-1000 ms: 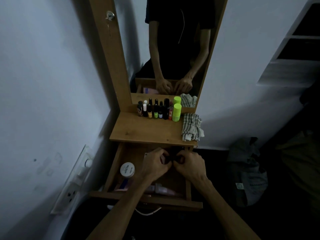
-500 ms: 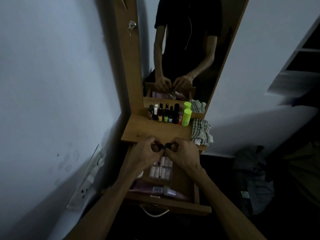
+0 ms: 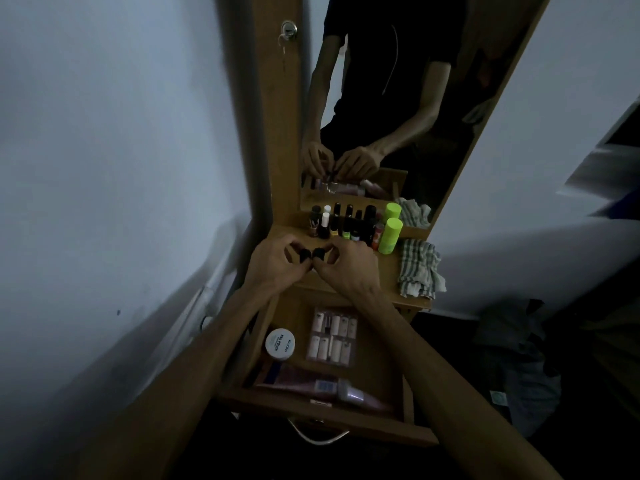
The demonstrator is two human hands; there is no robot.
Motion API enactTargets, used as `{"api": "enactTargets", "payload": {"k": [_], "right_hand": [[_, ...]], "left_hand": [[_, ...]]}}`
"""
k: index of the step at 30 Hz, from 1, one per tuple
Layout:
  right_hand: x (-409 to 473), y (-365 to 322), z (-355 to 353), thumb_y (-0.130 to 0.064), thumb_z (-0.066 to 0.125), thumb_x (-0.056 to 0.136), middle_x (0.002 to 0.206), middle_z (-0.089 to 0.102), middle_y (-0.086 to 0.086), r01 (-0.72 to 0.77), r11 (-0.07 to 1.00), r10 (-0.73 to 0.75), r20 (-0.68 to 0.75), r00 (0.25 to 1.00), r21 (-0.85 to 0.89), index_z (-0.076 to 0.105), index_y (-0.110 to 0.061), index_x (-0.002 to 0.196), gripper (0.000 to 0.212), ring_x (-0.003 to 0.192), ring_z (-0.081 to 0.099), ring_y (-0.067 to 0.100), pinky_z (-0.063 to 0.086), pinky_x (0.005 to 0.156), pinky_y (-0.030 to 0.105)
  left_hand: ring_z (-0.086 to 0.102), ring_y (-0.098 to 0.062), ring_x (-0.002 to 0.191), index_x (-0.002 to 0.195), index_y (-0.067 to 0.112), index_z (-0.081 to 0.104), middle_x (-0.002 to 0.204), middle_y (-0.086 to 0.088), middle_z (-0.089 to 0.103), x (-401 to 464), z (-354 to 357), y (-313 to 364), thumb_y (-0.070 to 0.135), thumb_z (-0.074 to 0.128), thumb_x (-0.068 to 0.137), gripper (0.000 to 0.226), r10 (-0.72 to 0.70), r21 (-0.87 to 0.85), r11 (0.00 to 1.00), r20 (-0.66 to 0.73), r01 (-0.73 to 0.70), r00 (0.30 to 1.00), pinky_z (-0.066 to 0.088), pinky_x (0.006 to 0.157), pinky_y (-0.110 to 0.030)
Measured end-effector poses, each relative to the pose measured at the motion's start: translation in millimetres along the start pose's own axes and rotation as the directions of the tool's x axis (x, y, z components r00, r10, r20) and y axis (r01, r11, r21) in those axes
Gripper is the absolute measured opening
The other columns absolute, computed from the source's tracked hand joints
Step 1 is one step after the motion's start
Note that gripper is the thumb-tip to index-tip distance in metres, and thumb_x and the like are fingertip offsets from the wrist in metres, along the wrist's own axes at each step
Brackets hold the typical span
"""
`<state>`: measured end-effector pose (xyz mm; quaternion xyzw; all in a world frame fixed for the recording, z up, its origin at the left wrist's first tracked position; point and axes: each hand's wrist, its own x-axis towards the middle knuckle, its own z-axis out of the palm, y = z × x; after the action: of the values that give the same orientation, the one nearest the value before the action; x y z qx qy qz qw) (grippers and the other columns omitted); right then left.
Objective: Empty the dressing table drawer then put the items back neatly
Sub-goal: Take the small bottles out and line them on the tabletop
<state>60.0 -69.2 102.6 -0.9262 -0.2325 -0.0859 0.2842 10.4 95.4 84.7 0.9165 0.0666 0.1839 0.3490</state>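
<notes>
Emptying half done: bottles out on top, more left in drawer.
Row of small bottles (image 3: 341, 225) & green can (image 3: 389, 236) already on tabletop (image 3: 388, 271); open drawer (image 3: 377, 362) w/ white jar (image 3: 280, 344), sachet pack (image 3: 332, 337), pink tube (image 3: 322, 388) inside. Left hand (image 3: 277, 265) & right hand (image 3: 349, 268), fingers curled, each pinch a dark-capped bottle (left (image 3: 305, 254), right (image 3: 318, 254)) over tabletop's front edge.
</notes>
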Motion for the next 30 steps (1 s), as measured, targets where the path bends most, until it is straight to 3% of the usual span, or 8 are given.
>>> {"api": "enactTargets", "payload": {"k": [5, 9, 14, 20, 23, 27, 30], "right_hand": [[31, -14, 7, -0.047, 0.069, 0.085, 0.078, 0.072, -0.005, 0.022, 1.000, -0.022, -0.002, 1.000, 0.019, 0.074, -0.022, 0.098, 0.028, 0.069, 0.067, 0.013, 0.060, 0.066, 0.036], [57, -24, 13, -0.043, 0.068, 0.087, 0.076, 0.070, -0.002, 0.036, 0.999, -0.036, 0.010, 0.999, -0.029, 0.075, -0.022, 0.091, 0.023, 0.068, 0.065, 0.018, 0.051, 0.061, 0.029], [78, -28, 25, -0.045, 0.067, 0.084, 0.072, 0.060, -0.003, 0.000, 0.999, 0.001, 0.009, 1.000, -0.053, 0.066, -0.023, 0.074, 0.025, 0.068, 0.062, 0.023, 0.054, 0.061, 0.035], [94, -22, 37, -0.042, 0.063, 0.091, 0.073, 0.062, -0.004, 0.010, 0.996, -0.007, 0.027, 1.000, -0.091, 0.069, -0.021, 0.086, 0.023, 0.065, 0.059, 0.020, 0.042, 0.057, 0.029], [96, -21, 37, -0.037, 0.061, 0.093, 0.078, 0.065, -0.002, 0.016, 0.993, -0.013, 0.030, 0.999, -0.114, 0.071, -0.020, 0.096, 0.020, 0.065, 0.054, 0.018, 0.036, 0.057, 0.028], [99, -21, 33, -0.034, 0.060, 0.095, 0.072, 0.056, -0.003, 0.002, 0.990, 0.007, 0.060, 0.998, -0.142, 0.064, -0.017, 0.087, 0.019, 0.063, 0.053, 0.020, 0.029, 0.050, 0.026], [101, -20, 34, -0.034, 0.061, 0.093, 0.076, 0.064, 0.004, -0.007, 0.988, 0.017, 0.064, 0.998, -0.153, 0.061, -0.016, 0.083, 0.020, 0.067, 0.060, 0.027, 0.039, 0.057, 0.030]], "left_hand": [[0.058, 0.000, 0.077, 0.097, 0.027, 0.065, 0.092, 0.016, 0.063, 31, -10, -13, 0.035, 0.080, 0.079, 0.025, -0.010, 0.038, 0.999, -0.003, 0.010, 1.000, 0.048, 0.065, -0.016], [0.060, -0.004, 0.081, 0.096, 0.027, 0.065, 0.091, 0.013, 0.064, 55, -16, -26, 0.035, 0.080, 0.077, 0.025, -0.037, 0.019, 0.999, -0.003, 0.037, 0.999, 0.052, 0.068, -0.022], [0.059, -0.002, 0.080, 0.095, 0.021, 0.069, 0.089, 0.010, 0.064, 78, -15, -39, 0.026, 0.082, 0.077, 0.022, -0.065, -0.001, 0.998, -0.017, 0.065, 0.998, 0.042, 0.064, -0.016], [0.063, -0.013, 0.091, 0.100, 0.023, 0.070, 0.098, 0.007, 0.067, 96, -9, -49, 0.029, 0.080, 0.079, 0.024, -0.082, 0.027, 0.996, 0.021, 0.081, 0.996, 0.057, 0.081, -0.037], [0.063, -0.013, 0.096, 0.107, 0.021, 0.070, 0.105, 0.004, 0.068, 101, -6, -47, 0.028, 0.079, 0.082, 0.028, -0.102, 0.038, 0.994, 0.034, 0.101, 0.994, 0.055, 0.086, -0.033], [0.060, -0.011, 0.095, 0.109, 0.022, 0.069, 0.107, 0.005, 0.066, 105, -1, -48, 0.028, 0.078, 0.083, 0.028, -0.082, 0.061, 0.995, 0.050, 0.079, 0.995, 0.050, 0.082, -0.028], [0.061, -0.012, 0.093, 0.108, 0.024, 0.069, 0.104, 0.006, 0.067, 108, 1, -49, 0.030, 0.078, 0.082, 0.027, -0.067, 0.073, 0.995, 0.046, 0.064, 0.997, 0.051, 0.081, -0.029]]}}
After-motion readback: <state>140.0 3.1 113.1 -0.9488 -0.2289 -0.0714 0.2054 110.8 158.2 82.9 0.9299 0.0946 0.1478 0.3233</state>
